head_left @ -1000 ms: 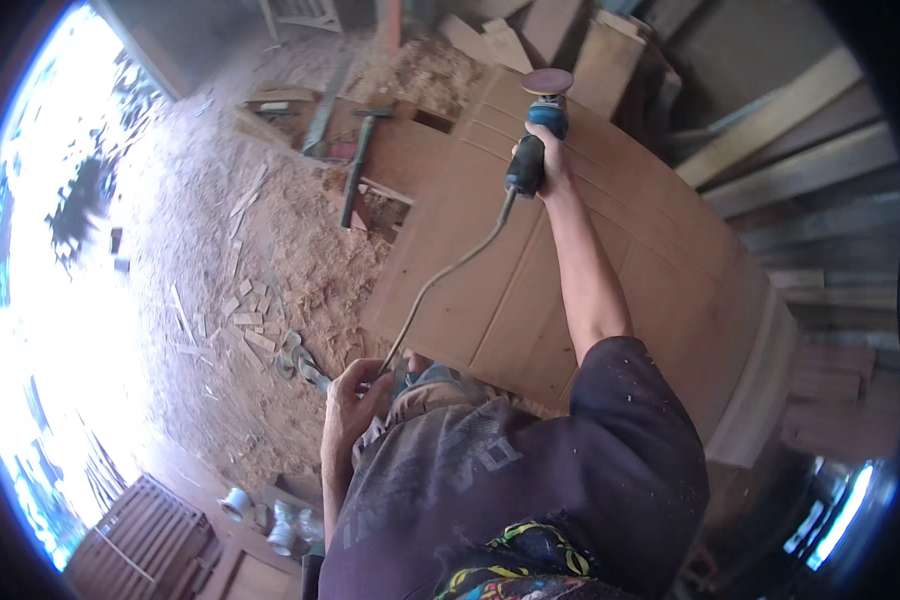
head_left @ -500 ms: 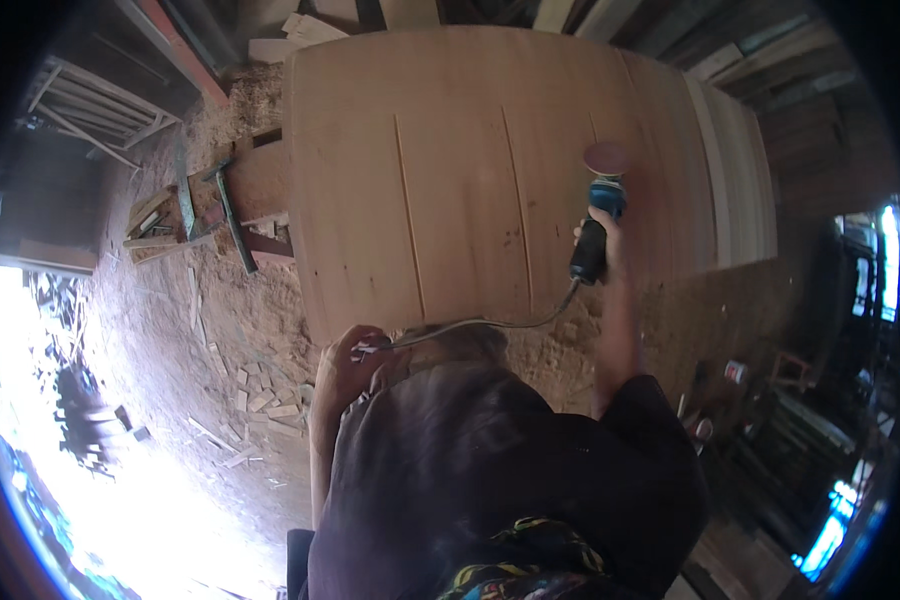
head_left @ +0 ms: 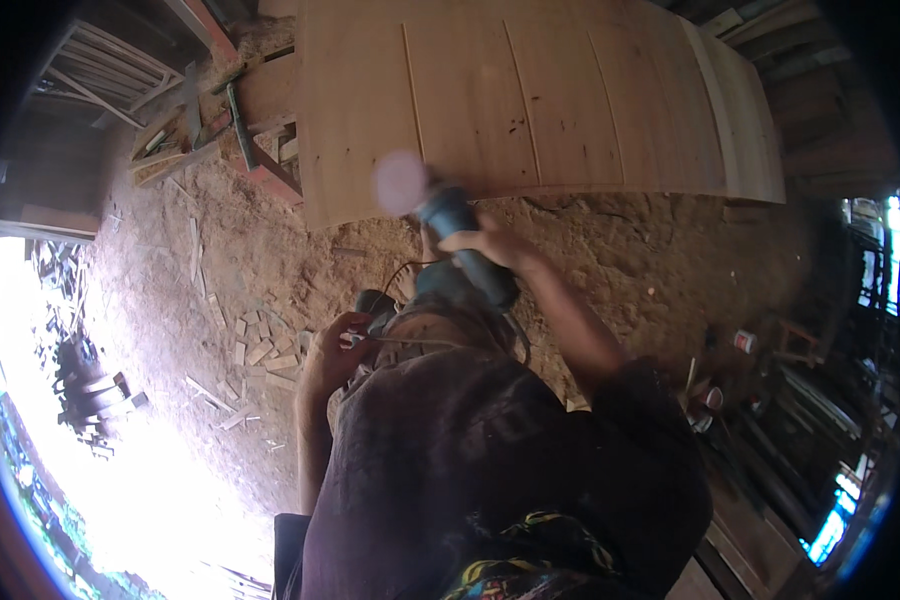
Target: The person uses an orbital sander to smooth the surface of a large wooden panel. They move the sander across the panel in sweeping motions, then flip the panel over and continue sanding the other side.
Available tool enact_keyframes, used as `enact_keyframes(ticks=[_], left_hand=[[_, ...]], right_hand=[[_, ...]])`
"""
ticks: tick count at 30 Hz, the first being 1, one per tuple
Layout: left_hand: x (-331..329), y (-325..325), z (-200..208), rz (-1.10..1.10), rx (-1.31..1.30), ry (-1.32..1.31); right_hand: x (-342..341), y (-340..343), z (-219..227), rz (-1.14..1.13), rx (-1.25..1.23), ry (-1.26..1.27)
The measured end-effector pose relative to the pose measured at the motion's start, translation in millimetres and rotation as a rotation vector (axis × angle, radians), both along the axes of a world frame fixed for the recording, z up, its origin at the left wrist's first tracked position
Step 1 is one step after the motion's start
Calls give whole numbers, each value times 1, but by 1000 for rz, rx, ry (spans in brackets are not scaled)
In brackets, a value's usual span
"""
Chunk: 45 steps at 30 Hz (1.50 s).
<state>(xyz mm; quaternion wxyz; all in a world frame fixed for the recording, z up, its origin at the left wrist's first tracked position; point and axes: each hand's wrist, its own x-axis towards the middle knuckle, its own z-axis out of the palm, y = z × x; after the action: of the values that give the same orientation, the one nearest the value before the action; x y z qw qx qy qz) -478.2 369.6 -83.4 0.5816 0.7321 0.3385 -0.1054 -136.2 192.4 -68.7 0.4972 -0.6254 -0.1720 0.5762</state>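
Note:
My right hand (head_left: 488,243) is wrapped round the body of a blue and black angle grinder (head_left: 450,212). Its round, pinkish sanding disc (head_left: 401,182), blurred, overlaps the near edge of a large wooden panel (head_left: 470,110) in view; whether they touch I cannot tell. Long grooves run across the panel. Close to my waist, my left hand (head_left: 336,350) has its fingers closed on the grinder's power cord (head_left: 410,342). That cord loops across the front of my shirt toward the tool's rear end.
Left of the panel stands a wooden support with a green metal clamp (head_left: 238,122). Sawdust and small wood offcuts (head_left: 262,345) cover the ground on the left. A white container (head_left: 743,341) sits at the right, near stacked timber.
My right hand has brought the grinder back toward me and to the left, from the panel's right part to its near edge. The panel now appears higher in view. My left hand still holds the cord.

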Motion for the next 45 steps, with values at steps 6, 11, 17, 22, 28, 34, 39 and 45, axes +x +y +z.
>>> enact_keyframes(ticks=[6, 11, 17, 22, 28, 34, 39, 45], left_hand=[[-27, -18, 9, 77, 63, 26], [-30, -24, 11, 64, 34, 24], [23, -24, 7, -137, 71, -14], [82, -28, 1, -312, 118, -128], [163, -62, 9, -352, 180, -259], [256, -128, 27, -306, 123, -237], [309, -158, 25, -257, 217, -265], [374, -184, 50, -278, 230, -168]], right_hand=[[-48, 52, -60, 109, 78, -117], [-29, 7, -48, -75, 34, -59], [17, -91, -19, -419, -68, 58], [67, -178, -21, -773, 2, 104], [139, -269, -24, -1061, 108, 87], [212, -348, -15, -1103, 58, 103], [235, -331, -9, -847, 9, -44], [270, -347, -20, -800, 85, 174]])
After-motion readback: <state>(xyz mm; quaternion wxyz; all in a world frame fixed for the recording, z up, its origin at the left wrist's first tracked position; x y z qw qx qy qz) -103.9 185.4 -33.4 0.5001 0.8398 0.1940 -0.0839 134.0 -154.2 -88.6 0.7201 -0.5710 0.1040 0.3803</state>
